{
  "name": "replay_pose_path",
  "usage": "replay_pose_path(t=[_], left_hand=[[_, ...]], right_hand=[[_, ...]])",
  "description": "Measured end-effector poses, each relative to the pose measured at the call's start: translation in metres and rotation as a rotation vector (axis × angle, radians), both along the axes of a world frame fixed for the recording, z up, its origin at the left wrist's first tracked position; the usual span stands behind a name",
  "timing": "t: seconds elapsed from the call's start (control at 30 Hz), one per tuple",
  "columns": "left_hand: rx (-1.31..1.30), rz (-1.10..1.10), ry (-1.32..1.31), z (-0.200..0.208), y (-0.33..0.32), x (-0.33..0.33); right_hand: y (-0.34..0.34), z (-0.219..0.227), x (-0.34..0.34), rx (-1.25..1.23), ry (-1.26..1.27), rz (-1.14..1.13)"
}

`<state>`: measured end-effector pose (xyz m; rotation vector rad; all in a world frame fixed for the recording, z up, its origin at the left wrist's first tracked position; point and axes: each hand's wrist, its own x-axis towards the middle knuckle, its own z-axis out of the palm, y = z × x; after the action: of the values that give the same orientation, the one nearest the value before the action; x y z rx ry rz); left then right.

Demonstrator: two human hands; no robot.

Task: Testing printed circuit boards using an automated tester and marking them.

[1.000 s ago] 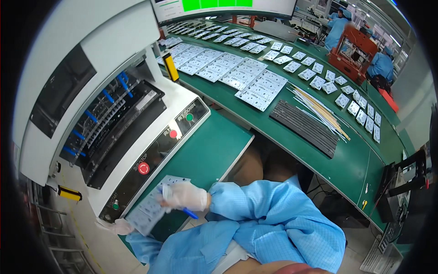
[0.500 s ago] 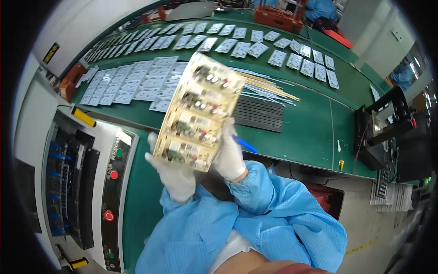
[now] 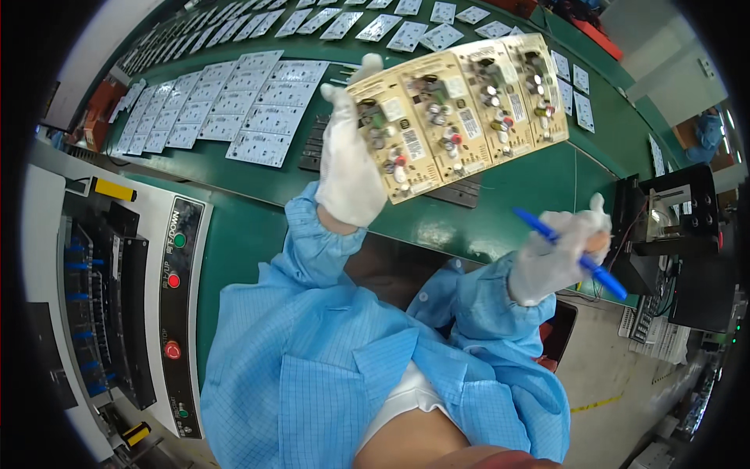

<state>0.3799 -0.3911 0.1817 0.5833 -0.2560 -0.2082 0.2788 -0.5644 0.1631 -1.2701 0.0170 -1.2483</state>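
Observation:
My left hand point(image 3: 348, 176), in a white glove, grips the left end of a tan circuit board panel point(image 3: 428, 125). The panel is raised above the green worktable point(image 3: 445, 227) and tilted, its right end higher. Four-sided board sections sit side by side on it, carrying capacitors, small red parts and printed labels. Off to the lower right, clear of the panel, my gloved right hand point(image 3: 547, 262) is closed around a blue pen point(image 3: 603, 279). Some fingers of that hand are hidden behind the pen and palm.
White board panels point(image 3: 269, 113) lie in rows at the back left, with smaller boards point(image 3: 383, 27) behind. A machine with a button panel point(image 3: 178, 297) stands at the left. A black fixture point(image 3: 676, 207) occupies the right end. A dark grooved mat point(image 3: 461, 194) shows below the panel.
The panel has turned from upright to lengthwise and moved right and up. My right hand has let go of it and swung right with the pen; my left hand now holds it alone.

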Motion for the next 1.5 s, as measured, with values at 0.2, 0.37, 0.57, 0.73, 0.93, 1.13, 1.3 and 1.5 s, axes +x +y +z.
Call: replay_pose_path(t=[0.2, 0.37, 0.57, 0.73, 0.93, 1.13, 1.3, 1.5], left_hand=[[0.092, 0.028, -0.037, -0.002, -0.012, -0.012], [0.060, 0.016, -0.006, -0.006, -0.011, -0.013], [0.049, -0.003, 0.052, 0.000, -0.014, -0.017], [0.116, 0.023, 0.024, -0.003, -0.016, -0.016], [0.166, 0.046, 0.036, -0.007, -0.019, -0.017], [0.198, 0.060, 0.051, -0.013, -0.020, -0.015], [0.203, 0.008, 0.057, -0.008, -0.017, -0.019], [0.323, 0.084, 0.064, -0.020, -0.001, 0.002]], right_hand=[[0.039, -0.035, 0.044, -0.578, -0.126, -0.513], [0.039, -0.013, 0.035, -0.750, 0.092, -0.246], [0.030, -0.002, 0.032, 0.332, 0.054, -0.025], [0.012, -0.020, 0.042, -0.173, 0.017, -0.325], [-0.020, -0.010, 0.041, -0.116, -0.029, -0.246], [-0.016, 0.006, 0.035, 0.104, 0.056, -0.455], [-0.069, -0.021, 0.047, -0.338, 0.307, -0.486], [-0.052, 0.008, 0.038, 0.095, 0.187, -0.339]])
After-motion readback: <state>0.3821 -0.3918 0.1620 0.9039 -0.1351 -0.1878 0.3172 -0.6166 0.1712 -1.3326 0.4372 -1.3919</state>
